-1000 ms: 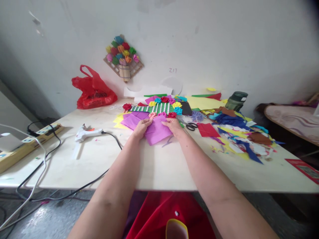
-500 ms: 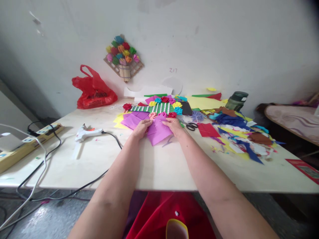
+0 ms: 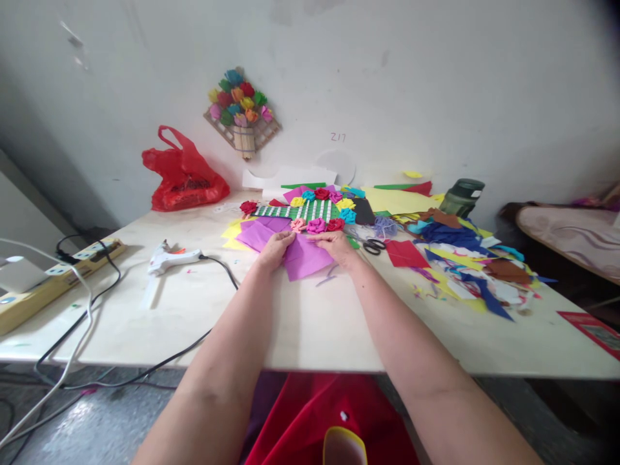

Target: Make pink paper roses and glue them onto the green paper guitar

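A sheet of purple paper (image 3: pixel 306 259) lies in front of me on the table, held between my hands. My left hand (image 3: pixel 278 249) pinches its left side, thumb on top. Over the upper right edge, my right hand (image 3: pixel 335 247) has its fingers closed on the same sheet. More purple paper (image 3: pixel 259 234) lies flat just left of my left hand. Right behind the hands is a green and white woven strip piece (image 3: pixel 314 210) ringed with paper flowers, among them a pink flower (image 3: pixel 316 225) and a red flower (image 3: pixel 335 224).
A glue gun (image 3: pixel 172 259) with a black cord rests on the left, near a power strip (image 3: pixel 72 274). A red plastic bag (image 3: pixel 186 174) stands behind it. Scissors (image 3: pixel 374 247), red paper (image 3: pixel 407 254), heaped scraps (image 3: pixel 465 248) and a dark bottle (image 3: pixel 461 197) are on the right.
My right hand has shifted slightly left along the top of the purple sheet, its fingers now flatter. The pink flower behind shows more. My left hand stays almost in place.
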The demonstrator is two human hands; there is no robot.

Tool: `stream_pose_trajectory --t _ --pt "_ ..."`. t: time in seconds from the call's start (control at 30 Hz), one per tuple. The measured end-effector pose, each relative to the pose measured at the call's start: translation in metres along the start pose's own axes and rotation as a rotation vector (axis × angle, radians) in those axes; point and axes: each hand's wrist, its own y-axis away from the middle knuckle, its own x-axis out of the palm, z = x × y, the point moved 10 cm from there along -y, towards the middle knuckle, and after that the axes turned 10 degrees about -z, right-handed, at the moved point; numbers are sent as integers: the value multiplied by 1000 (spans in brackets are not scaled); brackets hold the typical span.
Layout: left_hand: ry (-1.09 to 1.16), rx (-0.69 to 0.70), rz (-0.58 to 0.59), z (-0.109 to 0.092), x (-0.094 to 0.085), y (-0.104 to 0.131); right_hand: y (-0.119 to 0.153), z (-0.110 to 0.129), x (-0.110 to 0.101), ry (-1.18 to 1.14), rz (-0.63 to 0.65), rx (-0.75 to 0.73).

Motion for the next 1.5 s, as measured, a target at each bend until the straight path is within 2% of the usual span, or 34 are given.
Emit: stream_pose_trajectory --t 0.13,0.37,0.57,0.63,0.8,0.97,1.1,1.2,1.3,1.5 --pt "8 -8 -2 -2 1 3 -2 1 6 82 46 -84" --pt "48 -39 -4 5 -1 -1 -3 11 7 282 38 -290" --pt "77 -47 -107 8 -11 -6 -1 18 10 389 37 -364" --pt "74 -38 -100 8 -11 -5 -1 18 10 410 43 -370" --pt "5 -31 57 12 2 -3 0 17 12 449 53 -360" --pt "-71 -8 12 13 -5 -6 0 16 13 402 69 -314" --pt "-121 58 -35 3 -8 -5 0 11 12 209 130 -208" --pt "-154 97 -27 -2 -6 -3 -3 4 2 88 64 -117" --pt "-200 131 -3 -3 -3 -4 -5 -5 -4 163 -6 -66" --pt "-265 190 2 -5 -1 -5 -7 -15 -2 355 -25 -22"
